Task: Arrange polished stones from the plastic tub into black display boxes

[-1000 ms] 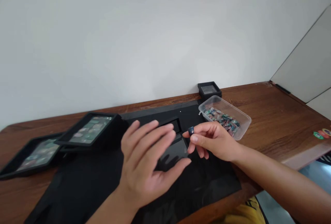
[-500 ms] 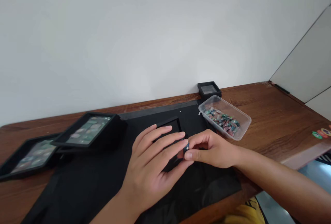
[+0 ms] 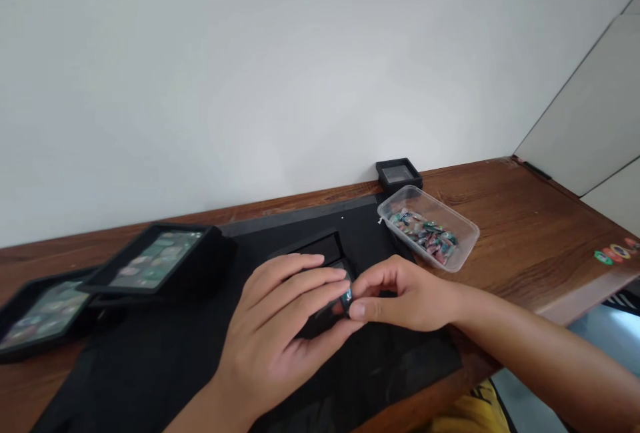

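Observation:
A small, shiny, dark blue-green polished stone point(image 3: 347, 295) is at the fingertips of both hands, above the black mat. My left hand point(image 3: 280, 323) arches over it, palm down, with index finger and thumb on either side of the stone. From the right, my right hand point(image 3: 403, 293) pinches at the stone's edge with thumb and forefinger. Beneath the left fingers is a black rectangular frame point(image 3: 336, 241), partly covered by the hand. Just behind the right hand stands a clear plastic tub point(image 3: 469, 236) holding many glossy green, pink and dark stones point(image 3: 433, 236).
Two black display boxes point(image 3: 193, 256) with stones behind clear windows lean at the left, one overlapping the other. A smaller black box point(image 3: 400, 176) stands by the wall. The black mat point(image 3: 165, 359) covers part of the wooden table point(image 3: 520, 213). Round stickers point(image 3: 620, 251) mark the right edge.
My view has shifted slightly. Both hands sit a little lower and further left in the picture, and more of the stone's shiny face shows between the fingertips.

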Motion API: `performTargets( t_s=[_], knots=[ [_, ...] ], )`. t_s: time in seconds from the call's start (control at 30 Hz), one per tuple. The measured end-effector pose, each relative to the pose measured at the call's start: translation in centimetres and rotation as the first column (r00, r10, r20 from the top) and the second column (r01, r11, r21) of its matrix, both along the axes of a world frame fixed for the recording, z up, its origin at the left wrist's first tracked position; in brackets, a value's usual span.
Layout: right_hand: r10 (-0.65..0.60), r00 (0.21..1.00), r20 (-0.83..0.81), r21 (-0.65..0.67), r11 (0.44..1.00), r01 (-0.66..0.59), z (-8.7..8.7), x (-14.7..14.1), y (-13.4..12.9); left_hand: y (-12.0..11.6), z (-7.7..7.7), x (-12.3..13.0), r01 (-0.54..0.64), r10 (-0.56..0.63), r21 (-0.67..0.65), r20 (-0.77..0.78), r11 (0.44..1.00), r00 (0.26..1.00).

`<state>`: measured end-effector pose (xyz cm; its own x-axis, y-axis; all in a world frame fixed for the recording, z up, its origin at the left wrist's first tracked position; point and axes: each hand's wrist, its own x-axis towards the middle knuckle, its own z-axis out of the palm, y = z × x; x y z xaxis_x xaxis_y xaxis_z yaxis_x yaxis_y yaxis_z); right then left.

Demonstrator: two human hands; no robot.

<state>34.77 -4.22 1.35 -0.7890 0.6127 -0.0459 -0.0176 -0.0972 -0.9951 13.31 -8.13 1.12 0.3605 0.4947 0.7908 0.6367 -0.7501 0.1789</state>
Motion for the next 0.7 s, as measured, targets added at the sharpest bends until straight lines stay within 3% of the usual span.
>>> performTargets(
  t_s=[0.13, 0.2, 0.27, 0.3, 0.37, 0.43, 0.47, 0.57, 0.7],
  knots=[
    [-0.009, 1.0, -0.02, 0.092, 0.996, 0.01, 1.4, 1.7, 0.2, 0.2, 0.4, -0.6, 0.047, -0.046, -0.039, 0.028, 0.998, 0.999],
    [-0.103, 0.994, -0.041, 0.184, 0.977, 0.109, 2.5, 3.3, 0.7, 0.3, 0.5, -1.0, 0.066, -0.064, -0.095, 0.031, 0.993, 0.997],
    [-0.279, 0.96, -0.034, 0.311, 0.91, 0.275, 3.3, 5.0, 1.7, 0.4, 0.5, -1.3, 0.08, -0.078, -0.155, 0.019, 0.985, 0.997],
    [-0.385, 0.922, -0.033, 0.386, 0.846, 0.367, 3.5, 5.8, 2.2, 0.5, 0.4, -1.4, 0.083, -0.084, -0.184, 0.007, 0.979, 0.996],
    [-0.619, 0.784, -0.055, 0.549, 0.637, 0.541, 3.4, 7.2, 3.5, 0.7, 0.1, -1.6, 0.079, -0.088, -0.25, -0.024, 0.965, 0.996],
    [-0.77, 0.637, -0.025, 0.706, 0.438, 0.556, 2.8, 8.0, 4.5, 0.8, -0.4, -1.8, 0.052, -0.082, -0.325, -0.078, 0.944, 0.994],
    [-0.801, 0.599, 0.006, 0.766, 0.388, 0.512, 2.4, 8.2, 5.0, 0.9, -0.7, -1.9, 0.029, -0.075, -0.362, -0.113, 0.932, 0.991],
    [-0.8, 0.597, 0.066, 0.826, 0.379, 0.416, 1.4, 8.1, 5.6, 1.2, -1.4, -2.2, -0.057, -0.042, -0.46, -0.203, 0.886, 0.978],
    [-0.727, 0.666, 0.167, 0.826, 0.472, 0.308, 1.1, 7.7, 5.7, 1.2, -1.4, -2.4, -0.182, 0.007, -0.586, -0.288, 0.79, 0.958]
  ],
)
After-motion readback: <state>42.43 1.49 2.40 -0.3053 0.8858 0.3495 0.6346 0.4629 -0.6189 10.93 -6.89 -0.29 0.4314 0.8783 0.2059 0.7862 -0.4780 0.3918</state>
